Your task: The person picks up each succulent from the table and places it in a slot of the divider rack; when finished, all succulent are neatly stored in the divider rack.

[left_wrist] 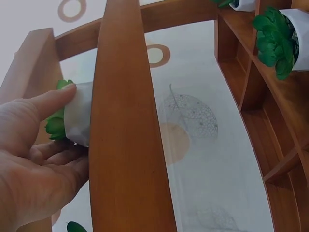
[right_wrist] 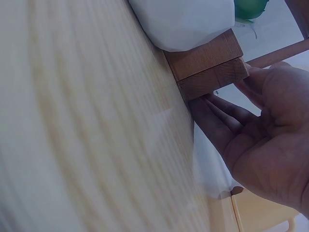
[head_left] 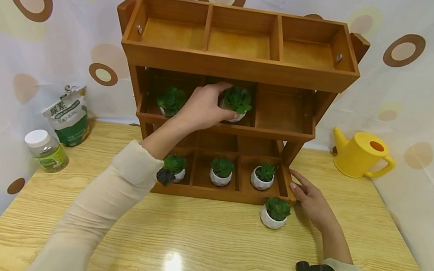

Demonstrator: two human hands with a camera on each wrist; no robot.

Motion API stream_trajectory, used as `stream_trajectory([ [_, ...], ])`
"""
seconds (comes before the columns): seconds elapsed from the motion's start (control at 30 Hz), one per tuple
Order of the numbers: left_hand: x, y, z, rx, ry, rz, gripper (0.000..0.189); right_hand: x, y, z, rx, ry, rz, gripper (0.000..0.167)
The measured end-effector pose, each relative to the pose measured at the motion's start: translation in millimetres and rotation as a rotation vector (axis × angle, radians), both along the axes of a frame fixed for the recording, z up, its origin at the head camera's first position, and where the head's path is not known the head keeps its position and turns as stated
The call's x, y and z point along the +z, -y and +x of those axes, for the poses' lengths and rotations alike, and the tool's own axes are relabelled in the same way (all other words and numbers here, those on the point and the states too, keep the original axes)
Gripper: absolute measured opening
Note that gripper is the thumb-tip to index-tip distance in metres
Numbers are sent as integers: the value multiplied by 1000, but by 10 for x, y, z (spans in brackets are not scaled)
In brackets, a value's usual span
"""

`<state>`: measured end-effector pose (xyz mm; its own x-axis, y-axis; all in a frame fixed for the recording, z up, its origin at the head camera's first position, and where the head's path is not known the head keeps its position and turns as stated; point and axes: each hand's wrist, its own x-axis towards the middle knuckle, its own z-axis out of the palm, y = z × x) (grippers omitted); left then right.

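Observation:
A three-tier wooden plant rack (head_left: 239,69) stands against the patterned backdrop. In its middle tier my left hand (head_left: 206,106) grips the white pot of a small succulent (head_left: 237,101), at the center compartment. The left wrist view shows thumb and fingers around that pot (left_wrist: 78,113), partly hidden behind a wooden board (left_wrist: 128,116). My right hand (head_left: 311,202) holds the right end of the bottom tier, its thumb at the upper edge and its fingers low on the side (right_wrist: 212,79). A potted succulent (head_left: 274,212) sits on the table just in front of that corner.
Another succulent (head_left: 172,100) occupies the middle tier's left compartment. The bottom tier bears succulents at left (head_left: 175,166), center (head_left: 221,172) and right (head_left: 263,176). A yellow watering can (head_left: 362,155) stands right; a clipped pouch (head_left: 71,119) and a lidded jar (head_left: 47,152) stand left.

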<state>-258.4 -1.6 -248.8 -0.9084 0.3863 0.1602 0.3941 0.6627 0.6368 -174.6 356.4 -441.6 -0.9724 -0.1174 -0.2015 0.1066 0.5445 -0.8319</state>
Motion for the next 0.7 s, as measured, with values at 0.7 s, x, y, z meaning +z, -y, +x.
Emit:
stream_trajectory([
  [0.7, -31, -76, -51, -9, 39, -98, 80, 10, 14, 4, 2, 3, -6, 60],
])
